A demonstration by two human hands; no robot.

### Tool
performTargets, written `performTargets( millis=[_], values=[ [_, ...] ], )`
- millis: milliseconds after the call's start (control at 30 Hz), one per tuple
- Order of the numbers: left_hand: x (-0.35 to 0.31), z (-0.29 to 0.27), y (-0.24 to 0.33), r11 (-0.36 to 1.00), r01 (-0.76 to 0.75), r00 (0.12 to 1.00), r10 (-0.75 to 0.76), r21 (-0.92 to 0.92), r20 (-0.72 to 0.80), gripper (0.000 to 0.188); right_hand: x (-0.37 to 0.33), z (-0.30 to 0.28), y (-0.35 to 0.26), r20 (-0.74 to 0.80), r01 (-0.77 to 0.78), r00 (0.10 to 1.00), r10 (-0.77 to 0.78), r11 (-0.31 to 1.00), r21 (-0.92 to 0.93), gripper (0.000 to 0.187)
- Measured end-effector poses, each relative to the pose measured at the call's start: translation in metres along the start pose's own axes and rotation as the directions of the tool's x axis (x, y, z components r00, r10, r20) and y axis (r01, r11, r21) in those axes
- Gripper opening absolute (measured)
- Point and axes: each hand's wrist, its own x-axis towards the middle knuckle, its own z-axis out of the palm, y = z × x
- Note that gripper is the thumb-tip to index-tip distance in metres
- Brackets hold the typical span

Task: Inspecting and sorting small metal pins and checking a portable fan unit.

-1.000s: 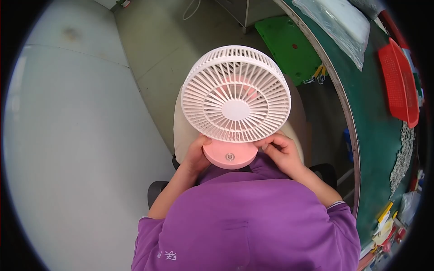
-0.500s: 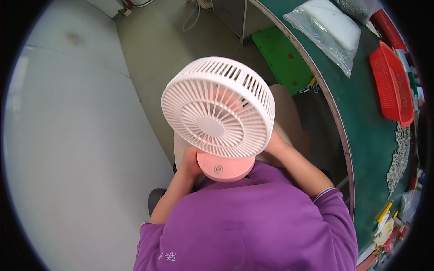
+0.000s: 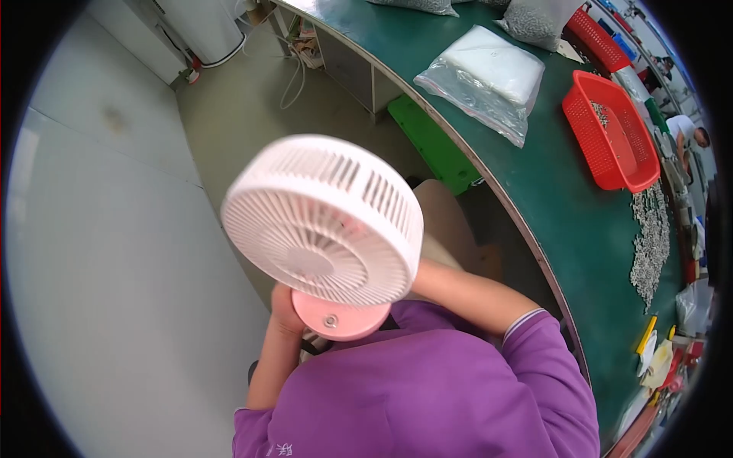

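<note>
A small desk fan with a pale round grille and a pink base is held up in front of my lap, tilted with its grille toward me. My left hand is closed around the left side of the base; its fingertips are partly hidden behind it. My right hand reaches behind the right side of the grille. Its fingers are hidden, so how it touches the fan cannot be seen. Motion blurs the fan slightly.
A green-topped workbench curves along my right. On it are a red plastic basket, a pile of small metal parts and a clear plastic bag. A grey-white panel stands to my left. Another person is at the far right.
The view has turned rightward, so the bench and basket show more fully. The fan and both arms sit lower and further left in the picture. My left hand still holds the base.
</note>
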Motion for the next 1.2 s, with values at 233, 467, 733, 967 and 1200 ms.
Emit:
performTargets(
  millis=[233, 467, 733, 967, 1200],
  values=[
    [0.060, 0.044, 0.043, 0.977, -0.210, 0.969, 0.215, -0.046, 0.125, 0.042, 0.166, -0.161, -0.017, -0.050, -0.065, 0.997, 0.054, 0.966, -0.248, 0.033],
    [0.046, -0.036, -0.045, 0.980, 0.004, 0.995, 0.016, 0.201, -0.098, 0.028, 0.154, -0.311, -0.064, -0.082, -0.110, 0.994, 0.077, 0.820, -0.562, 0.033],
    [0.049, -0.041, -0.044, 0.992, 0.079, 0.991, -0.068, 0.098, -0.112, 0.023, 0.185, -0.296, -0.061, -0.039, 0.146, 0.773, -0.633, 0.238, -0.960, 0.030],
    [0.055, -0.038, -0.041, 0.995, 0.056, 0.993, -0.047, 0.086, -0.105, 0.023, 0.193, -0.258, -0.057, -0.251, 0.282, 0.527, -0.812, 0.446, -0.849, 0.041],
    [0.051, -0.040, -0.039, 0.996, 0.071, 0.994, -0.066, 0.052, -0.087, 0.024, 0.209, -0.294, -0.041, -0.161, 0.185, 0.940, -0.300, 0.846, -0.499, 0.030]
  ],
)
